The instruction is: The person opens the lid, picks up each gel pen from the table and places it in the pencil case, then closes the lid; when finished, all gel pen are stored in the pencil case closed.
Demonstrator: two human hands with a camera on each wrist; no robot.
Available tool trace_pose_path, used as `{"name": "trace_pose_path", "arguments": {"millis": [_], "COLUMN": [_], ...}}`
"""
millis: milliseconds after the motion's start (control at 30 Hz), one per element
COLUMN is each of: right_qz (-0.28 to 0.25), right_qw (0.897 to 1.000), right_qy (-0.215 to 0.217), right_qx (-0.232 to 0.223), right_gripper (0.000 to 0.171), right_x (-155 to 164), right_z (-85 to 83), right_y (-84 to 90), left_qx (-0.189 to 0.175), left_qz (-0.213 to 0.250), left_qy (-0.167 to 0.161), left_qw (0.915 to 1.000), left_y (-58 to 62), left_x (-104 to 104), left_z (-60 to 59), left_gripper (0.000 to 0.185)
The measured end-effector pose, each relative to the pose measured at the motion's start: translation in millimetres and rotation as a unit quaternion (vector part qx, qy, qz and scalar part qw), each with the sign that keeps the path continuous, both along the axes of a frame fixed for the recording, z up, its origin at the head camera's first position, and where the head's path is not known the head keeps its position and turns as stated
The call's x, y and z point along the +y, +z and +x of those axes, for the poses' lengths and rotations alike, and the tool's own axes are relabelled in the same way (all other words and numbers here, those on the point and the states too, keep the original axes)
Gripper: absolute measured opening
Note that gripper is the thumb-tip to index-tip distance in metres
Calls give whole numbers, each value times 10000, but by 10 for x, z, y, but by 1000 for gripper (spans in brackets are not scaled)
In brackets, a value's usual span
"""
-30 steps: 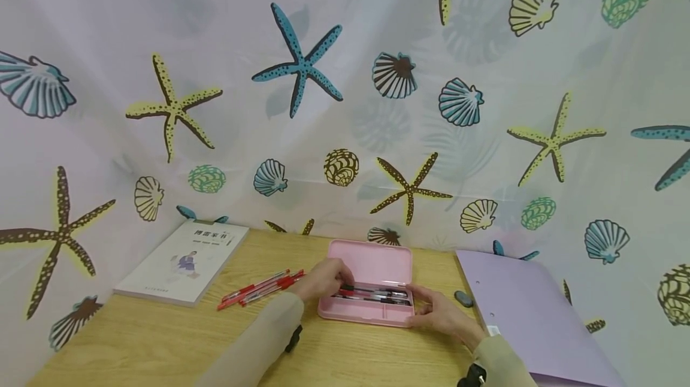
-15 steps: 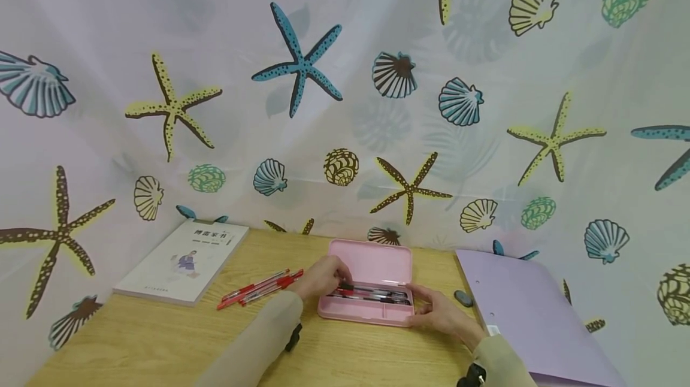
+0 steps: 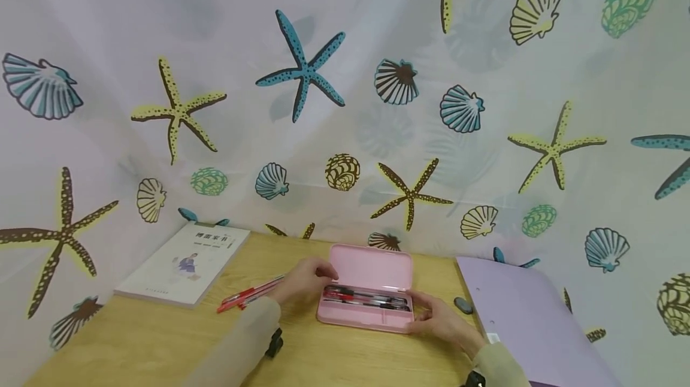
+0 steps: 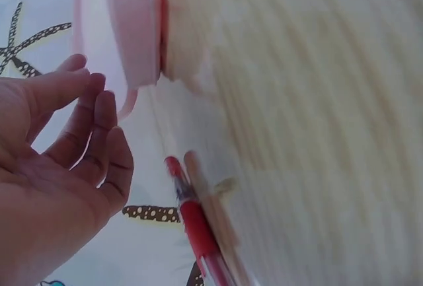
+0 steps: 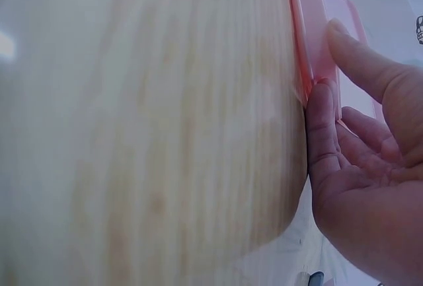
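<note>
Open pink pencil case (image 3: 372, 291) mid-bench (image 3: 162, 339), a hand at each end.

Purple folder (image 3: 528, 315) lies at 3 o'clock, book (image 3: 183, 261) at 9, red pens (image 3: 250, 295) between. Right hand (image 3: 439, 318) has its grip pinching the case's near right corner; left hand (image 3: 302, 282), grip relaxed and holding nothing, sits beside the left end. Open bench at 6 o'clock.

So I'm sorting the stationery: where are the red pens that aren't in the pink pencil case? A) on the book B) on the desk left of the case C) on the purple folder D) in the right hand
B: the loose red pens lie on the wooden desk between the book and the pink pencil case, by the left hand.
</note>
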State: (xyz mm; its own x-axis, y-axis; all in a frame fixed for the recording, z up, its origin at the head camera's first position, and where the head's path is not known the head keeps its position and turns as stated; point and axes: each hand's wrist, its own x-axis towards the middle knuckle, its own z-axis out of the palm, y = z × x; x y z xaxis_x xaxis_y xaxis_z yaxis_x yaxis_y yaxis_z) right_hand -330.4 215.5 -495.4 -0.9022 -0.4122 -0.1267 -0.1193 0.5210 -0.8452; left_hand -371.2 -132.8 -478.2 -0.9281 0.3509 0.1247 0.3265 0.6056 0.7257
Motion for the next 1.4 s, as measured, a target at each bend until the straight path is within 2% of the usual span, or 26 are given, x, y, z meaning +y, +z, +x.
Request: {"name": "trace_pose_path", "arguments": {"millis": [233, 367, 533, 667, 767, 967, 1200, 1400], "right_qz": [73, 61, 95, 103, 56, 14, -38, 56], "right_qw": [9998, 9998, 9999, 9999, 9999, 10000, 9999, 10000], "right_qy": [139, 114, -39, -108, -97, -52, -93, -41], "right_qx": [159, 135, 40, 1, -49, -64, -69, -7], "right_gripper": [85, 85, 86, 85, 84, 84, 85, 85], "right_x": [-10, -7, 1, 9, 14, 25, 23, 9], "right_z": [-43, -73, -70, -51, -38, -28, -25, -29], "right_y": [24, 65, 65, 42, 33, -2, -16, -11], "left_qx": [-59, -194, -382, -237, -140, -97, -266, -41], "left_qz": [148, 132, 251, -3, -125, -175, -385, -481], "left_qy": [-45, 136, 276, 378, 324, 199, 394, 280], "left_qw": [9999, 9996, 9986, 9990, 9993, 9996, 9981, 9984], "left_y": [42, 88, 80, 82, 83, 54, 67, 63], "left_x": [-316, -502, -687, -782, -840, -907, -828, -771], "left_z": [84, 106, 116, 155, 180, 196, 171, 172], "left_gripper": [13, 15, 16, 17, 17, 20, 19, 18]}}
